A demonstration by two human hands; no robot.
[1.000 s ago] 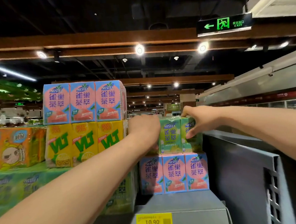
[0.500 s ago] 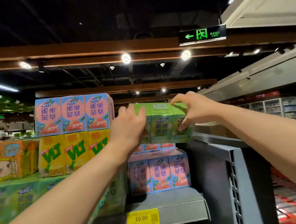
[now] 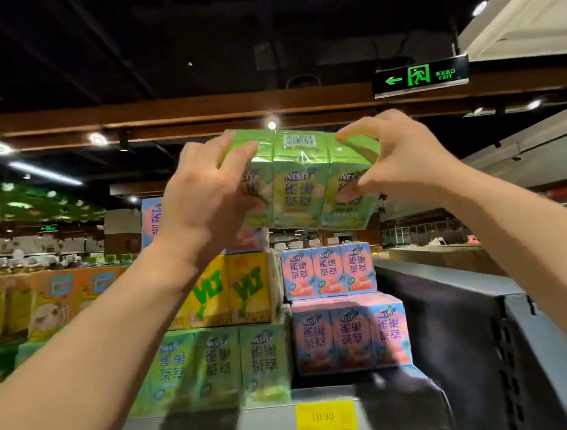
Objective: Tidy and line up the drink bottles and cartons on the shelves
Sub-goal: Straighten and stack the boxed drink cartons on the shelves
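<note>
Head view. Since the earlier frame the green Nestea carton multipack (image 3: 301, 183) has risen off the pink Nestea multipacks (image 3: 347, 307) to above them, tilted top-forward. Left hand (image 3: 204, 200) grips its left end; right hand (image 3: 395, 160) pinches its right end. Held clear of all stock. Risk, judged: the glossy shrink-wrap may slip from the fingertip hold and topple the pink packs beneath the hands.

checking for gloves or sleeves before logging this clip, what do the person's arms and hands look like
Both arms are bare along all the forearm that shows: no sleeve or cuff enters the frame. The left hand and the right hand wear no gloves, and no ring, watch, bracelet or wristband shows on either hand or wrist. The fingernails that show look short and unpainted.
</note>
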